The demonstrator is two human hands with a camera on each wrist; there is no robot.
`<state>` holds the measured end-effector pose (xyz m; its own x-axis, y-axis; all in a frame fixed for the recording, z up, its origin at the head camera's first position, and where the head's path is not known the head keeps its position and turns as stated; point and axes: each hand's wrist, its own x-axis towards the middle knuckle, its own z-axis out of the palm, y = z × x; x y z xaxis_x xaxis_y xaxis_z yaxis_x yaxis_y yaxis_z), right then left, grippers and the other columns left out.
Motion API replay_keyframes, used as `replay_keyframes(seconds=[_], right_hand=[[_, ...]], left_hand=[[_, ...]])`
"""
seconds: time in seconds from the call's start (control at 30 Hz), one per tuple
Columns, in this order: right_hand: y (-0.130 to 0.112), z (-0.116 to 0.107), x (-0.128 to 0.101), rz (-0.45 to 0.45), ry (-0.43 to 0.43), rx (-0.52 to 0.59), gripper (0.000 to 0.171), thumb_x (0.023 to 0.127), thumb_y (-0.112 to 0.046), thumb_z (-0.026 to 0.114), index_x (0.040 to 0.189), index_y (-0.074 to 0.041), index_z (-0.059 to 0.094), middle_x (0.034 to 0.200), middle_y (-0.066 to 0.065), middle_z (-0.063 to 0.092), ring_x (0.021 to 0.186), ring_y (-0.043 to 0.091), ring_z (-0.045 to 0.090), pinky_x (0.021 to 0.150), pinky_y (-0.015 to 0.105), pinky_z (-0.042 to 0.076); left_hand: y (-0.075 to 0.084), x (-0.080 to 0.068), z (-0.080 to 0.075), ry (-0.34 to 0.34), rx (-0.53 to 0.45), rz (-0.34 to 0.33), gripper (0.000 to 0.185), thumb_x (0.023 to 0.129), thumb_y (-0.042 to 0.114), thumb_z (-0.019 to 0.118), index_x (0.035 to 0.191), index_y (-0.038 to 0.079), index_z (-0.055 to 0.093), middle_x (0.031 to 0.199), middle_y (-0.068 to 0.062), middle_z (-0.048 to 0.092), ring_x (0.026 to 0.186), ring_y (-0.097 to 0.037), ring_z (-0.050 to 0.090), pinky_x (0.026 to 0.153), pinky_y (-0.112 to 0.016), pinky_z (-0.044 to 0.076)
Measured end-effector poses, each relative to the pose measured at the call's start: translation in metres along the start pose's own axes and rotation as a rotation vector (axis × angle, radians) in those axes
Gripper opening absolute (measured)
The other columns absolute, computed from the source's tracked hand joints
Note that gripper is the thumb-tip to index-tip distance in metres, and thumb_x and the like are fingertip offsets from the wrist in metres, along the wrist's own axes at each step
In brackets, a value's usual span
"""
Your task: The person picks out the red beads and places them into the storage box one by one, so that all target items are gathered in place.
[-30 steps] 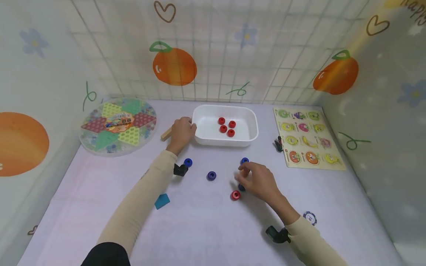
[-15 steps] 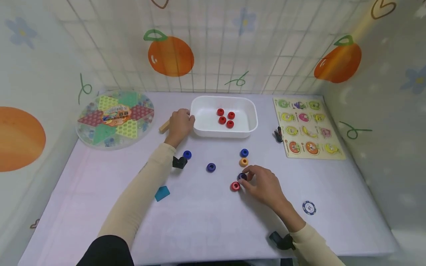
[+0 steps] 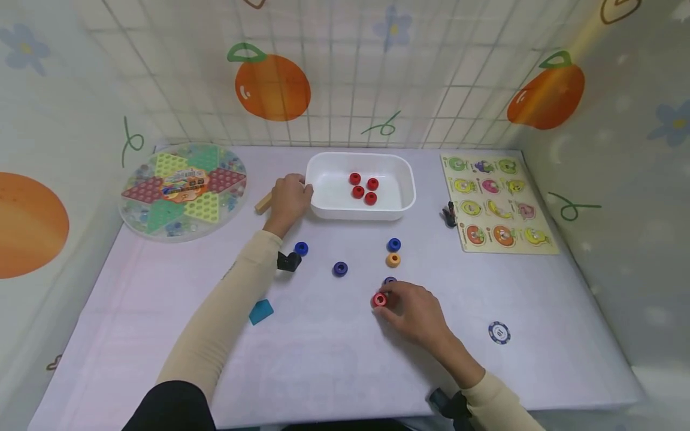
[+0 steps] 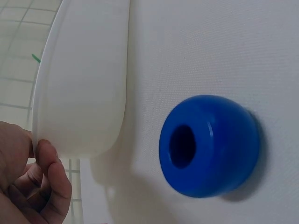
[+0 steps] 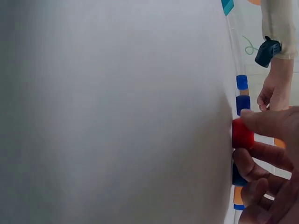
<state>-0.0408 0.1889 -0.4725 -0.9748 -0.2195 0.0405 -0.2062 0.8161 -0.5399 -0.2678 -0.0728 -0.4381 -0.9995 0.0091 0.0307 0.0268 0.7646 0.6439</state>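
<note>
In the head view my left hand (image 3: 289,203) is at the left end of a white tray (image 3: 362,214). The left wrist view shows thumb and finger pinching the tray's rim (image 4: 36,116). Several red beads (image 3: 371,198) lie inside it. My right hand (image 3: 414,310) pinches a red bead (image 3: 380,300) between thumb and fingertip, low at the table surface. Just behind it a dark blue bead (image 3: 390,279) is partly covered by the fingers. Farther back stand an orange bead (image 3: 393,260) and a blue bead (image 3: 394,244).
Two more blue beads (image 3: 340,269) lie left of centre, one near the left wrist. A teal block (image 3: 261,312) sits beside the left forearm, a wooden block (image 3: 263,203) behind the left hand. Around stand a round game board (image 3: 183,191), fruit puzzle board (image 3: 498,203) and poker chip (image 3: 499,333).
My right hand has come nearer, from beside the orange bead past the dark blue one to the red bead, which it now pinches. The left hand stays at the tray; the head view has tilted down.
</note>
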Motion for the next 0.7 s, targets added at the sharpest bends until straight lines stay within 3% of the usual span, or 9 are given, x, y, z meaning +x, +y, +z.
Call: replay_keyframes(seconds=[0.37, 0.53, 0.7], right_hand=[[-0.007, -0.004, 0.006, -0.031, 0.007, -0.024, 0.028, 0.079, -0.023, 0.089, 0.102, -0.015, 0.074, 0.085, -0.009, 0.066, 0.076, 0.008, 0.056, 0.071, 0.034, 0.049], [-0.011, -0.02, 0.017, -0.075, 0.047, -0.025, 0.029, 0.081, -0.025, 0.088, 0.104, -0.013, 0.074, 0.082, -0.01, 0.065, 0.075, 0.012, 0.059, 0.07, 0.034, 0.048], [-0.015, -0.044, 0.044, -0.056, 0.068, 0.009, 0.031, 0.085, -0.025, 0.085, 0.109, -0.01, 0.074, 0.081, -0.006, 0.066, 0.076, 0.023, 0.06, 0.069, 0.036, 0.045]], left_hand=[[-0.002, 0.003, -0.004, -0.003, 0.003, -0.027, 0.036, 0.102, 0.02, 0.058, 0.125, -0.006, 0.067, 0.106, -0.02, 0.071, 0.094, -0.032, 0.062, 0.081, -0.042, 0.052], [-0.002, 0.002, 0.0, -0.009, 0.006, -0.049, 0.037, 0.102, 0.022, 0.058, 0.127, -0.005, 0.066, 0.108, -0.018, 0.071, 0.099, -0.032, 0.061, 0.084, -0.042, 0.051], [-0.001, 0.002, 0.003, -0.01, 0.02, -0.042, 0.037, 0.102, 0.022, 0.058, 0.127, -0.005, 0.067, 0.109, -0.018, 0.071, 0.101, -0.033, 0.06, 0.088, -0.044, 0.05]])
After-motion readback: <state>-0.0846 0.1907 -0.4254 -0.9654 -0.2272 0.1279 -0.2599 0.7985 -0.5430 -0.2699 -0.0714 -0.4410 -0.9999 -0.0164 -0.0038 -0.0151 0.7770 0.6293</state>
